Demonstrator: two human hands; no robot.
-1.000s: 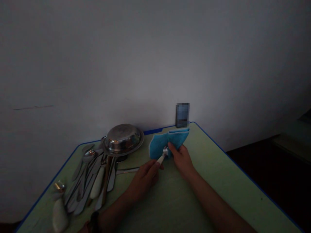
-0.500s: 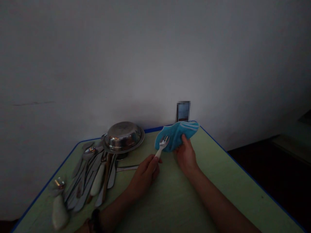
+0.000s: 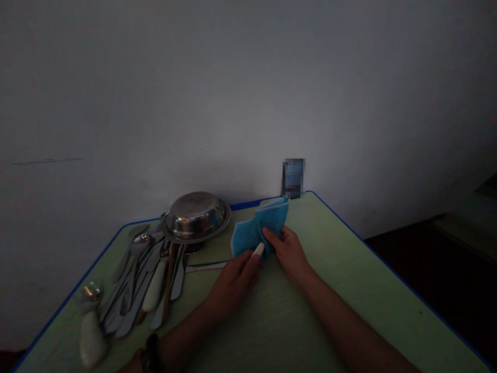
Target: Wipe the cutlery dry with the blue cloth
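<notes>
My left hand (image 3: 237, 277) is closed around the white handle of a fork (image 3: 258, 250); the fork's metal head is hidden in the folds of a blue cloth (image 3: 248, 235). With thumb and fingers, my right hand (image 3: 289, 254) pinches the cloth around that head. One part of the cloth stands up above my right thumb, the other hangs to the left behind my left hand. Just left of my left hand, a flat metal handle (image 3: 207, 266) lies on the green table.
An upturned steel bowl (image 3: 198, 217) rests at the back, beside a heap of spoons, knives and other cutlery (image 3: 149, 274). A white-handled utensil (image 3: 92, 336) lies front left. A blurred-out phone-like device (image 3: 293, 178) leans on the wall. The blue-edged table (image 3: 349, 290) meets the wall.
The blue cloth has moved left and down and now wraps the fork's head, which was bare in front of it before. My right hand has come closer to my left.
</notes>
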